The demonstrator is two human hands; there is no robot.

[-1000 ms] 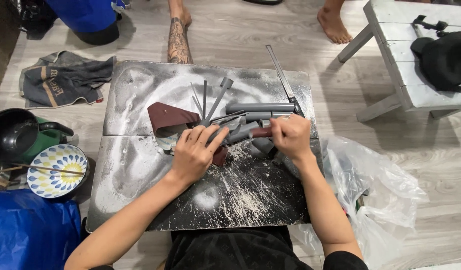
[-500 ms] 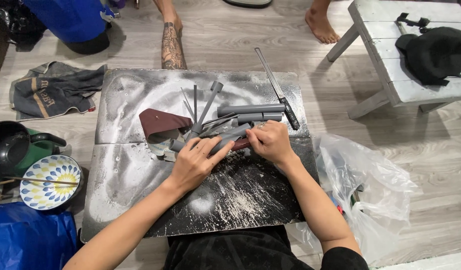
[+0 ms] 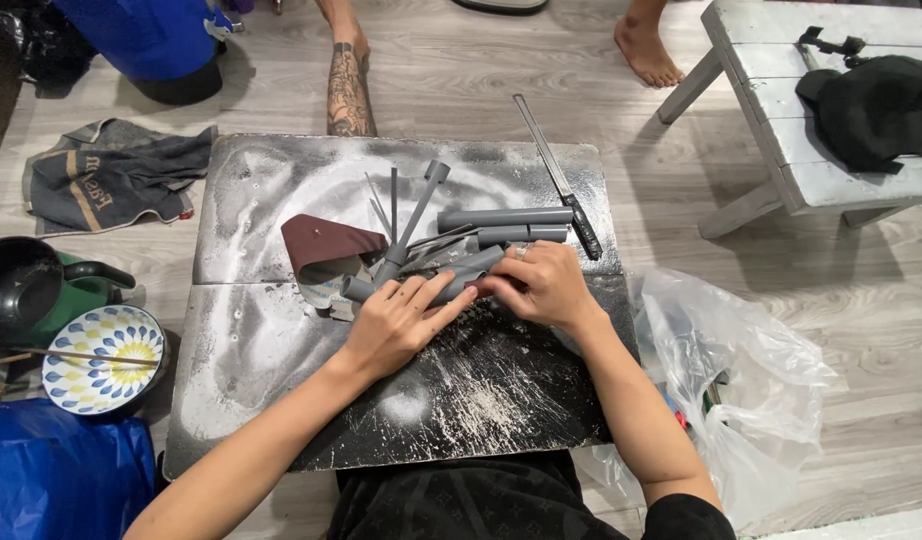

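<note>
My left hand [image 3: 396, 322] and my right hand [image 3: 541, 284] meet over a short grey pipe piece [image 3: 461, 283] lying on a dusty dark work board [image 3: 281, 350]. Both hands grip that piece, fingers curled around it. Behind them lie several longer grey pipes [image 3: 506, 217], a grey rod with a fitting [image 3: 421, 205] and thin metal spikes. A folded sheet of reddish-brown sandpaper [image 3: 326, 245] rests just left of my left hand. A long knife [image 3: 558, 175] lies at the board's far right edge.
A clear plastic bag [image 3: 751, 380] sits right of the board. Left are a patterned bowl [image 3: 101, 358], a dark pot [image 3: 21, 285], a folded cloth [image 3: 111, 180] and blue fabric [image 3: 51, 480]. Another person's bare feet [image 3: 346, 85] rest beyond the board. A white bench [image 3: 811, 120] holds a black cap.
My hands have shifted slightly left and nearer to me along the pipe pieces, staying together on the short grey piece. The view has drifted a little.
</note>
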